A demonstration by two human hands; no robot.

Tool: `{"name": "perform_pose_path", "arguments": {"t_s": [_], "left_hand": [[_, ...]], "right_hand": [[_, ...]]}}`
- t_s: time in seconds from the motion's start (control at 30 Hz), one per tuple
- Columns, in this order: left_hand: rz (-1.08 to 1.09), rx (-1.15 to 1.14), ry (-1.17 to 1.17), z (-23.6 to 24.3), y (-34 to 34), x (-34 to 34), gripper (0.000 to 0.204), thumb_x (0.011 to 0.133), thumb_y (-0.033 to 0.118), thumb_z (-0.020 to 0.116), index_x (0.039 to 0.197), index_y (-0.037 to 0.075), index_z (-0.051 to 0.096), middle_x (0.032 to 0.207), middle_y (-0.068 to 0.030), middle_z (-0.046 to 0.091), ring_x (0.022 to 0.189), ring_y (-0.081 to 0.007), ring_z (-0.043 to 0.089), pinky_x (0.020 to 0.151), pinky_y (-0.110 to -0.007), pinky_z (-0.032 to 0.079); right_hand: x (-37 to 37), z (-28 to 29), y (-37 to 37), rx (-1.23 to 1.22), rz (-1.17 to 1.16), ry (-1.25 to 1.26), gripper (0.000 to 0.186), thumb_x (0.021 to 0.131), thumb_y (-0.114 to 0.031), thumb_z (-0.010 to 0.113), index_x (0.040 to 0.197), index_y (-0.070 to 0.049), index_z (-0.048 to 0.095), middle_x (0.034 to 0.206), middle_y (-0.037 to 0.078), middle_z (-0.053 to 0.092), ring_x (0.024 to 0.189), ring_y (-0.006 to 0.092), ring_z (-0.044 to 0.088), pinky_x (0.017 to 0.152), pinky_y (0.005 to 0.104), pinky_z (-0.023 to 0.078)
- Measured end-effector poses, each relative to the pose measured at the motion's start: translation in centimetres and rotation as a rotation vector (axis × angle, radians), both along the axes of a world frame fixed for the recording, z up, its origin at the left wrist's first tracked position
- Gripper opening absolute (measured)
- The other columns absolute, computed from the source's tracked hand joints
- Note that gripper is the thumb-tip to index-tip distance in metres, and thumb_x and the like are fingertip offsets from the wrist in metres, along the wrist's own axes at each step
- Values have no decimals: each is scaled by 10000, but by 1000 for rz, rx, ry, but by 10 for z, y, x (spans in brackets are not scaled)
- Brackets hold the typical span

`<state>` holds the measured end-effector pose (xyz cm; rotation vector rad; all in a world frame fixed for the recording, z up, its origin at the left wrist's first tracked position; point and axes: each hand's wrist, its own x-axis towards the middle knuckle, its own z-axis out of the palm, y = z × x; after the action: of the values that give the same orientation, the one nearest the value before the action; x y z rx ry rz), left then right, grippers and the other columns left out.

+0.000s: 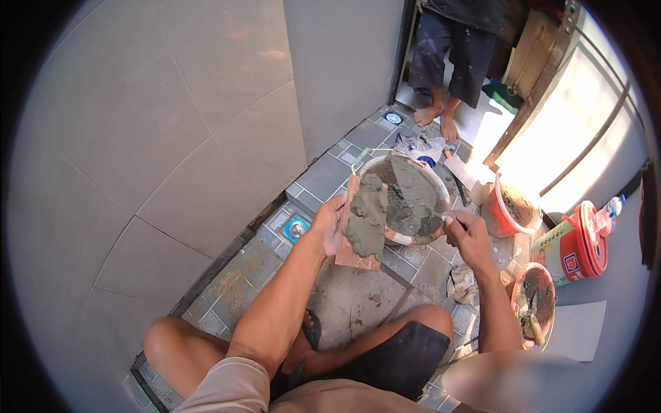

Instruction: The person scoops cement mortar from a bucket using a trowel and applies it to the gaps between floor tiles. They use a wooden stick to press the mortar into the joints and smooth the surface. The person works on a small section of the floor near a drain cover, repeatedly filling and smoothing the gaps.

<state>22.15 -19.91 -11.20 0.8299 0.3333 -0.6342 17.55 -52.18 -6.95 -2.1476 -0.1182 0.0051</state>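
Observation:
My left hand (330,221) grips the left edge of a flat reddish-brown tile piece (356,261), held tilted in front of me. A thick heap of wet grey mortar (367,224) covers most of its face. Just beyond and to the right stands a round bucket (411,240) of grey mortar, partly hidden by the tile piece. At the bucket's right rim my right hand (468,237) is closed around the handle of what looks like a trowel (415,182). Its mortar-coated blade reaches over the mortar in the bucket.
To the right are a red bucket (508,219), a red-lidded pail (582,241) and a small mortar bucket (533,286). A rag (463,284) lies near my right forearm. A tiled wall (206,138) rises at left. Another person (454,55) stands barefoot at the far doorway.

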Motion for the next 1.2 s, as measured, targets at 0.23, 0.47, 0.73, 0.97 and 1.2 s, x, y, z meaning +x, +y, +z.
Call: {"name": "perform_pose_path", "arguments": {"t_s": [0.23,0.47,0.73,0.97,1.2], "left_hand": [[-77,-70,-29,-13,-23,16,582,1130,419,321,1519,23,498,1497,-210,578,1362,-368,575,1154,-528,457],[-26,-80,1,-36,-20,23,623,1120,448,302,1547,25,464,1527,-218,550,1388,-388,545,1173,-565,419],[53,-100,-18,-49,-17,27,624,1115,455,319,1547,28,465,1548,-212,528,1412,-382,513,1198,-541,385],[84,-231,-96,-46,-13,29,637,1105,474,360,1553,32,462,1555,-211,523,1413,-384,511,1200,-540,381],[123,-266,-141,-24,-27,28,619,1115,457,378,1544,16,451,1548,-216,516,1405,-379,506,1207,-524,372]], "right_hand": [[53,50,-21,167,153,697,283,1065,-201,586,993,21,747,702,114,720,465,151,611,427,289,484],[37,55,3,-36,254,755,287,1020,-245,616,923,0,730,713,79,705,532,151,604,537,310,492],[16,48,2,-153,266,604,255,1038,-210,641,937,-7,757,693,45,681,534,98,570,511,286,457],[-8,80,26,-434,204,-66,220,968,-165,649,978,31,747,816,179,690,786,337,655,748,432,509],[-1,118,56,-754,271,88,211,921,-196,668,942,-7,762,886,250,715,892,437,706,824,510,536]]}}
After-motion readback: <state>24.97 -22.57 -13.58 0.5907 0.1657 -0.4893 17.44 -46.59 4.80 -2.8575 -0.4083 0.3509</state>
